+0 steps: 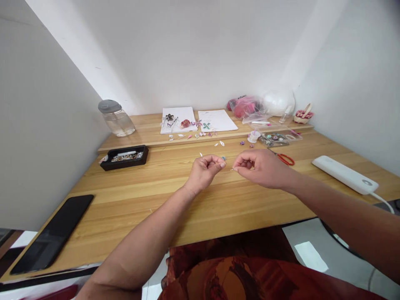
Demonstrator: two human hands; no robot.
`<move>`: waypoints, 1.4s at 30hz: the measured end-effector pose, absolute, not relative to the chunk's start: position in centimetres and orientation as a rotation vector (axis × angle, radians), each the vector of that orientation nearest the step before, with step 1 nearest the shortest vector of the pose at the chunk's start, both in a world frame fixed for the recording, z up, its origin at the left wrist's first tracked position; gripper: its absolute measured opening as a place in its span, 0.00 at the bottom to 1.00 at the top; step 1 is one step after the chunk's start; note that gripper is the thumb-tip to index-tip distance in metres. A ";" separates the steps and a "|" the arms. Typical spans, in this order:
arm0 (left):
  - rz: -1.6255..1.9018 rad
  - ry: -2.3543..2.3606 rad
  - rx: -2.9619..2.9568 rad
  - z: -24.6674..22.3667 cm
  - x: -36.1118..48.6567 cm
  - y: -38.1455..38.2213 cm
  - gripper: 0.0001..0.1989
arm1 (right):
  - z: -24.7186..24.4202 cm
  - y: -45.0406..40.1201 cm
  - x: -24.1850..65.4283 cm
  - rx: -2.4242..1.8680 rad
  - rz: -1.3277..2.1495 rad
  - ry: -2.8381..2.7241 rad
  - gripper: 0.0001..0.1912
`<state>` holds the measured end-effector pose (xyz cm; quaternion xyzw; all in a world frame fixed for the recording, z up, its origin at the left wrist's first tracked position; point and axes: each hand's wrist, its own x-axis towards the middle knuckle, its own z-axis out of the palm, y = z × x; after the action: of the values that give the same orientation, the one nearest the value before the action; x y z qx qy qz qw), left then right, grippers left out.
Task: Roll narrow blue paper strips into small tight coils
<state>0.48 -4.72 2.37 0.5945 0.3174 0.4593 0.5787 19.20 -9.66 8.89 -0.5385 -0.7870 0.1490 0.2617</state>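
Observation:
Over the middle of the wooden table (125, 212), my left hand (206, 168) is closed in a pinch, with a small blue piece (223, 158) at its fingertips. Just to the right, my right hand (253, 166) also pinches, and a tiny light-coloured tip (232, 169) shows at its fingers; what it belongs to is too small to make out. A narrow gap separates the two hands. White petal-shaped pieces (221, 143) and small purple pieces (242, 143) lie behind them.
Red-handled scissors (286, 159) and a white spool (253, 136) are right of centre. A black tray (125, 158), bottle (117, 121) and phone (53, 233) stand left. A white power strip (345, 174) lies right. Papers (218, 121) with flower ornaments rest on the back ledge.

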 end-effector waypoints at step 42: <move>0.786 0.562 0.701 1.3 2.3 -6.7 0.18 | 4.8 -8.2 19.3 -1.148 -0.530 -1.997 0.04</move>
<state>2.27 -6.73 1.33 0.3302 0.2645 0.3702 0.8270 19.27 -8.17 4.78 -0.4495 -0.7817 -0.2076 0.3793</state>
